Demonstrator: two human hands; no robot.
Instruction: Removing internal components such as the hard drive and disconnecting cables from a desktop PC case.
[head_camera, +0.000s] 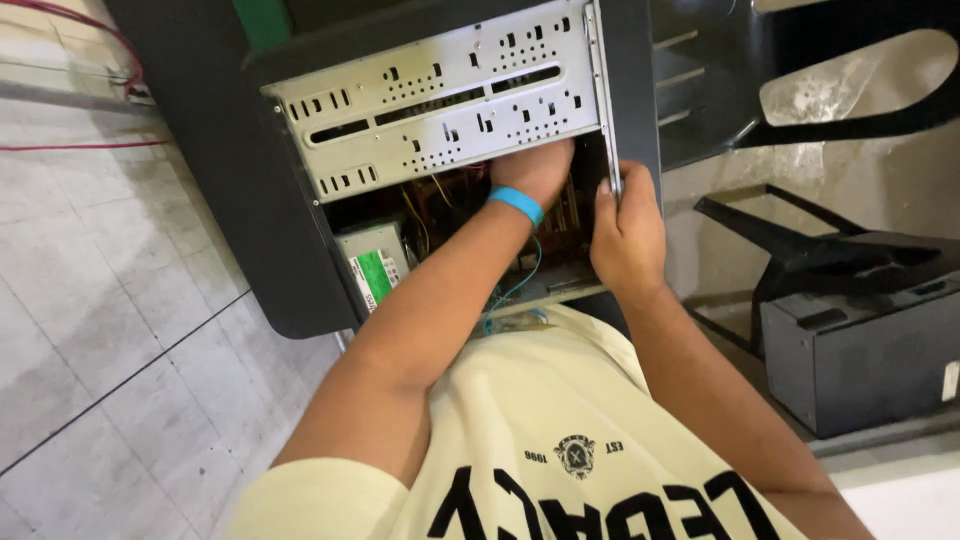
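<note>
- Left hand (535, 168) reaches inside the open computer case (250, 200), under the metal drive cage (440, 100); its fingers are hidden, grip unclear.
- Right hand (628, 235) fingers curl around the case's edge (606, 120).

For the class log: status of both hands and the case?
Left hand reaching inside open grey metal computer case. Right hand on its edge. Wires nearby.
</note>
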